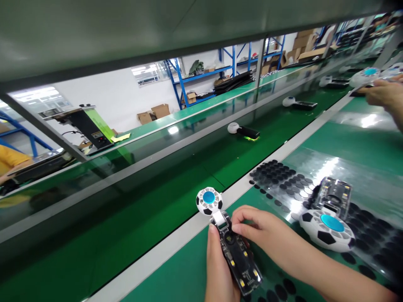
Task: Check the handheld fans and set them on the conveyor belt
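Note:
My left hand (pixel 217 268) is closed around a device with a black, clear-cased body (pixel 237 260) that carries small yellow LEDs. A white hinge joins the body to a round football-patterned head (pixel 209 201) with a blue centre. My right hand (pixel 252 224) pinches thumb and forefinger together at the upper edge of the body, beside a dark round spot. Whatever lies between those fingertips is hidden. To the right, a second device of the same kind (pixel 329 228) rests on a clear sheet of black round stickers (pixel 277 172).
A green conveyor belt (pixel 141 226) runs diagonally past the pale rail (pixel 151 268), carrying several similar devices (pixel 242 130). At the right edge another person's hand (pixel 385 96) is by a device. Blue shelving (pixel 204 75) and cardboard boxes stand behind. A wide panel (pixel 126 33) hangs overhead.

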### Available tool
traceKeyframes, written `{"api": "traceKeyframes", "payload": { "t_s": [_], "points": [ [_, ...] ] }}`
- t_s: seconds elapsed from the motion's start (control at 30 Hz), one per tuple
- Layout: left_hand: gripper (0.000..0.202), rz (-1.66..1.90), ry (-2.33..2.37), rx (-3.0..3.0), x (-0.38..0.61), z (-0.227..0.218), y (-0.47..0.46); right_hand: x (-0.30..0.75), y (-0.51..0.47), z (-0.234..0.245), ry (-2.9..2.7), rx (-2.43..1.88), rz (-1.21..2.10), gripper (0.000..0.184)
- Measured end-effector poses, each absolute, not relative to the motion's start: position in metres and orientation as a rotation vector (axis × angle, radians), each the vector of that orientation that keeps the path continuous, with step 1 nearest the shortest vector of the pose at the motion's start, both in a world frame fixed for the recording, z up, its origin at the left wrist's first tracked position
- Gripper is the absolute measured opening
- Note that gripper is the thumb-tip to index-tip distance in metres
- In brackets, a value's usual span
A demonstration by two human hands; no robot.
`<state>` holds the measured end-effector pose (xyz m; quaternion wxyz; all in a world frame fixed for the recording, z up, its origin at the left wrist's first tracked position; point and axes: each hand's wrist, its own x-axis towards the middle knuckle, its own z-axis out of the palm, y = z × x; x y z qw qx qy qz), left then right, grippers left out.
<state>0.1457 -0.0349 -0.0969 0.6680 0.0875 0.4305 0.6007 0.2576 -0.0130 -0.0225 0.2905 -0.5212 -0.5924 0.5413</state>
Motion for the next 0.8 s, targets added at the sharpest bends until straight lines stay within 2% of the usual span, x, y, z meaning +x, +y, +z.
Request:
{"api": "traceKeyframes", "payload": {
  "t_s": [0.13, 0.37, 0.8],
  "points": [
    [0.037, 1.450, 0.972, 0.254, 0.148, -0.094, -0.039, 0.257, -0.014, -0.023, -1.510, -1.329, 1.439, 0.017],
    [0.032, 1.479, 0.942, 0.252, 0.150, -0.092, -0.042, 0.251, -0.022, -0.028, -1.363, -1.398, 1.575, 0.019],
    [0.042, 1.469, 0.883, 0.162, 0.152, -0.093, -0.040, 0.243, -0.026, -0.034, -1.499, -1.503, 1.409, 0.017]
  ]
}}
